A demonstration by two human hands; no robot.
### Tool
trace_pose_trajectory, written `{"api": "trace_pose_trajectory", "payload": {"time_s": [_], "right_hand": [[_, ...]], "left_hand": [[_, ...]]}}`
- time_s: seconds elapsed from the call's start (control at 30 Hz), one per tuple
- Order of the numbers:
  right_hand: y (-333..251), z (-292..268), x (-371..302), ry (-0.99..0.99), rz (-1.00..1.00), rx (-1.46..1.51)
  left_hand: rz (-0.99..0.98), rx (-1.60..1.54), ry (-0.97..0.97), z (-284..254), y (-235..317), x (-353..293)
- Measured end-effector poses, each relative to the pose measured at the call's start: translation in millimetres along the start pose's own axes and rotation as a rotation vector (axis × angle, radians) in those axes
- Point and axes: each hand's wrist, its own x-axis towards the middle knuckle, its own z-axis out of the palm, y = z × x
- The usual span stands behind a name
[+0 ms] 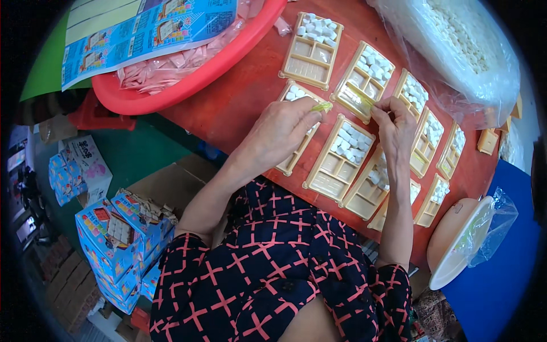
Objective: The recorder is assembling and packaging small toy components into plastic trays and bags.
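Observation:
My left hand (285,128) is closed on a small bunch of thin yellow-green translucent pieces (322,106), which stick out past thumb and forefinger. Just right of it, my right hand (395,122) pinches the end of a yellow-green strip (360,100) at the lower compartment of a cream plastic tray (348,98). White cube-shaped pieces (376,64) fill that tray's top compartment. Under my left hand lies another cream tray (289,166), partly hidden by the hand. Beside it sits a further tray (325,183) with white pieces in its upper section.
Several similar trays (310,62) stand in two rows on the red table (228,114). A red basin (188,91) of pink packets stands far left, under printed sheets (142,43). Far right lies a clear bag (461,51) of white pieces. A pale bowl (450,239) is at the right edge.

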Motion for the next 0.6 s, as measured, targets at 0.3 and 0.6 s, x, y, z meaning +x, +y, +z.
{"api": "trace_pose_trajectory", "payload": {"time_s": [0.3,0.6], "right_hand": [[-0.9,5.3,2.2,0.062,-0.067,0.223],[-55.7,52.3,23.5,-0.017,-0.292,-0.162]], "left_hand": [[-0.054,-0.072,0.028,-6.7,0.2,-4.2],[-0.076,-0.13,0.099,-13.2,-4.9,-17.5]]}}
